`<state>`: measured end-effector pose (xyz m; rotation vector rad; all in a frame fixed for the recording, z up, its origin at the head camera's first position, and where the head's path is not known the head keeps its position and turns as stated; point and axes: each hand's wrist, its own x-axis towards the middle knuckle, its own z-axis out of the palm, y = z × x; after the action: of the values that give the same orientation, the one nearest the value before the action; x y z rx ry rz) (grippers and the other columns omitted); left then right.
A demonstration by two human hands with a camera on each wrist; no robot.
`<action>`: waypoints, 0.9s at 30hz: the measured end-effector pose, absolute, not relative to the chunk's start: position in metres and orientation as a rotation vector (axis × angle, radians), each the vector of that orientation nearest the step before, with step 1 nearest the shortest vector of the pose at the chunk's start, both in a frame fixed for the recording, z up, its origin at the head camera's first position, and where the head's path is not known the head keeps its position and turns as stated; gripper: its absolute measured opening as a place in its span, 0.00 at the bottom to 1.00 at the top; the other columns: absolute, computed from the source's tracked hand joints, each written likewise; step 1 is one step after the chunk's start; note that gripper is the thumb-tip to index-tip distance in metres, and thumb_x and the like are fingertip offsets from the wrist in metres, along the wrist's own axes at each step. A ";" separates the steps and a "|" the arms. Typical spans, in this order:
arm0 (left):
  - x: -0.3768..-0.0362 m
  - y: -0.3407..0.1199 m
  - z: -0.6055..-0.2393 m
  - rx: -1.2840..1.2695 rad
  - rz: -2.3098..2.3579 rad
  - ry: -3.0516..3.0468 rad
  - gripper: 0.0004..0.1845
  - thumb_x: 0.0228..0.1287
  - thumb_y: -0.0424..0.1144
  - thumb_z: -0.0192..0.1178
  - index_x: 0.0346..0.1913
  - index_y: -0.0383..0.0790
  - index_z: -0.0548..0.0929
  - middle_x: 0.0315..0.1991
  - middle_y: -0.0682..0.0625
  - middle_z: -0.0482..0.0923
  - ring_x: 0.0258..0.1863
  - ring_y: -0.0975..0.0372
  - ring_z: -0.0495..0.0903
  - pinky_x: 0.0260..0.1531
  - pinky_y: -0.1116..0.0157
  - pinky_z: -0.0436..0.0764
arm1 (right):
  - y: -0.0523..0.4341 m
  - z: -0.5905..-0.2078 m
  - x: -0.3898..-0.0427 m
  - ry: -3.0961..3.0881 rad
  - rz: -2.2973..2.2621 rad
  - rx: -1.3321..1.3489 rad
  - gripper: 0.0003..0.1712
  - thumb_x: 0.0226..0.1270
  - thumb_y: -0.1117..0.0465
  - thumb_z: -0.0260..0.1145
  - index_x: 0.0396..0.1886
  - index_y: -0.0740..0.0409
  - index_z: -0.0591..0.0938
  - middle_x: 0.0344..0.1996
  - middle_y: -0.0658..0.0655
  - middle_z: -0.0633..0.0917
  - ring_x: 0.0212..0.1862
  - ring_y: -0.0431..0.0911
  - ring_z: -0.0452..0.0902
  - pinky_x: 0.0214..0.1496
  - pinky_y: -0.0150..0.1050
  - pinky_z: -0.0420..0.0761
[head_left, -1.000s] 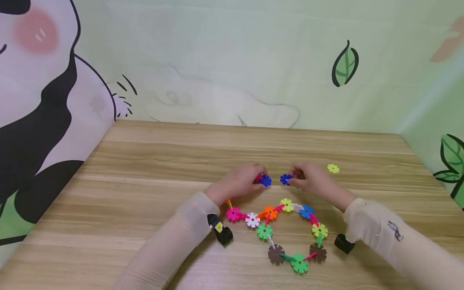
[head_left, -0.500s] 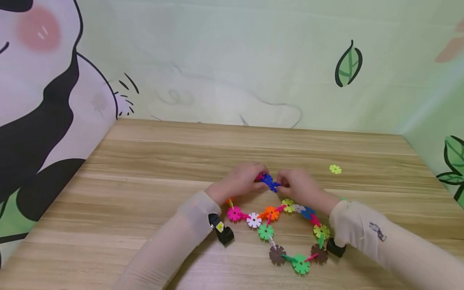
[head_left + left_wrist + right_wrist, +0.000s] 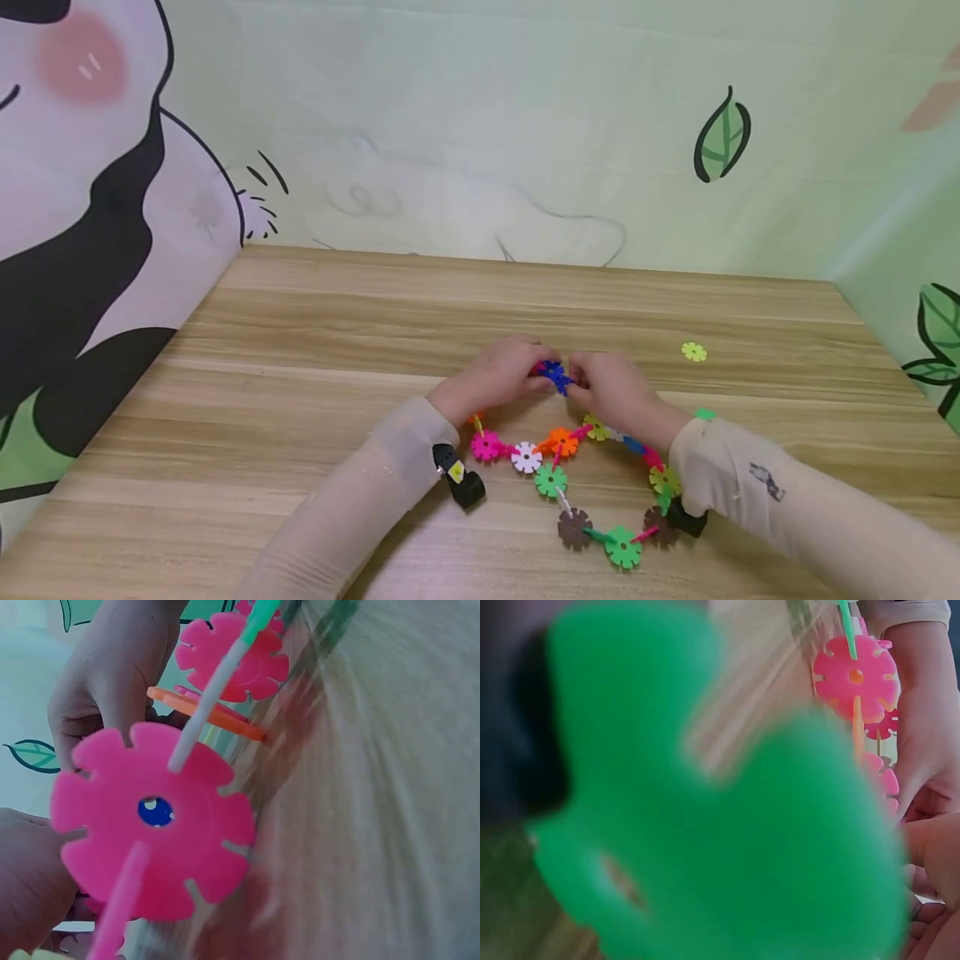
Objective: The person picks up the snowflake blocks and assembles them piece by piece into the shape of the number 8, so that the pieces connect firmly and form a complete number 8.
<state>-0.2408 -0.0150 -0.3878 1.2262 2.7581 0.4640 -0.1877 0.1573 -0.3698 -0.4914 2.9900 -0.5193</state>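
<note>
On the wooden table (image 3: 315,350) lies a chain of coloured snowflake discs (image 3: 551,479), pink, white, orange, green, brown and yellow, bent into a loop. At its far end my left hand (image 3: 498,377) pinches a blue disc (image 3: 553,374). My right hand (image 3: 611,387) pinches another blue disc and presses it against the first, so the two hands meet. The left wrist view is filled by a pink disc (image 3: 154,825) of the chain. A blurred green disc (image 3: 720,817) covers most of the right wrist view, with pink discs (image 3: 855,679) behind it.
A loose yellow-green disc (image 3: 693,352) lies on the table to the right of my hands, and a small green one (image 3: 703,414) by my right sleeve. Walls with cartoon drawings close off the back, left and right sides of the table.
My right hand carried its blue disc leftward until it met the blue disc in my left hand. The left hand stayed in place.
</note>
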 end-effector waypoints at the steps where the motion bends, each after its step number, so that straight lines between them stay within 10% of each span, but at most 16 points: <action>1: -0.241 -0.015 -0.388 1.224 0.458 2.765 0.18 0.66 0.46 0.61 0.54 0.41 0.81 0.44 0.49 0.84 0.39 0.61 0.79 0.42 0.66 0.77 | 0.157 -0.370 -0.188 2.999 -0.521 -0.488 0.08 0.63 0.62 0.65 0.26 0.55 0.76 0.19 0.50 0.79 0.22 0.40 0.69 0.25 0.30 0.70; 27: -0.239 -0.016 -0.388 1.022 0.378 2.833 0.20 0.64 0.49 0.62 0.54 0.42 0.79 0.44 0.50 0.81 0.39 0.61 0.77 0.43 0.67 0.79 | 0.168 -0.358 -0.189 2.861 -0.696 -0.534 0.08 0.64 0.57 0.67 0.35 0.57 0.82 0.31 0.53 0.85 0.33 0.42 0.78 0.37 0.36 0.80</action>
<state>-0.2392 -0.0163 -0.3877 1.0223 2.8332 0.3778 -0.1886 0.1678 -0.3585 -0.5337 2.8608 -0.6956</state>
